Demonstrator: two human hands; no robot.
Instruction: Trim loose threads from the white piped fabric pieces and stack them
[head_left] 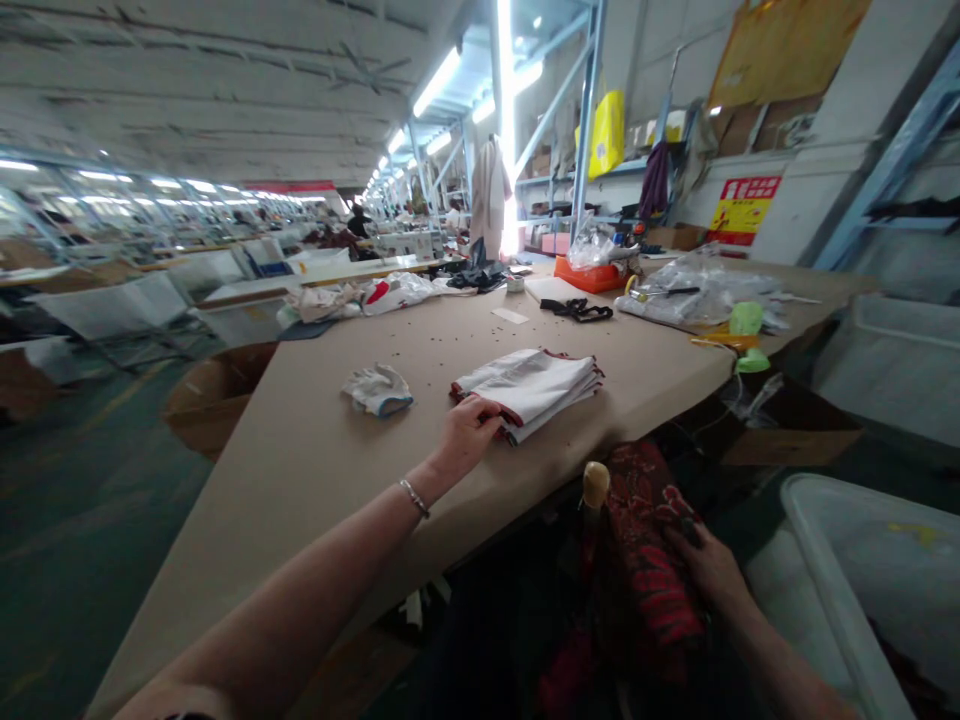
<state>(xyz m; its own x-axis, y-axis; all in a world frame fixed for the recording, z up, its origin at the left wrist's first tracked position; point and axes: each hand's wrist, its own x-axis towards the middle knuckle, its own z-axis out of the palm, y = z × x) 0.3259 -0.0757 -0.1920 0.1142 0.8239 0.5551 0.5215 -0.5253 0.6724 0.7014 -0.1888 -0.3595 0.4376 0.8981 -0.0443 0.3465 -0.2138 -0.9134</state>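
Note:
My left hand (469, 430) reaches over the table, its fingers closed on the near left corner of a stack of white folded cloth pieces (536, 385) with dark red edging. Below the table's front edge, at the lower right, my right hand (701, 560) grips a dark red patterned fabric (645, 540). That fabric hangs in shadow, so its lower part is hard to make out. Beside it a rounded, light wooden knob (596, 484) sticks up. A white work glove (379, 389) with a blue cuff lies on the table, left of the stack.
Brown paper covers the table (337, 480). Farther back lie black straps (576, 309), an orange tray (592, 273) and clear plastic bags (697, 285). A white plastic bin (832, 560) stands at right, cardboard boxes (217, 395) on both sides of the table.

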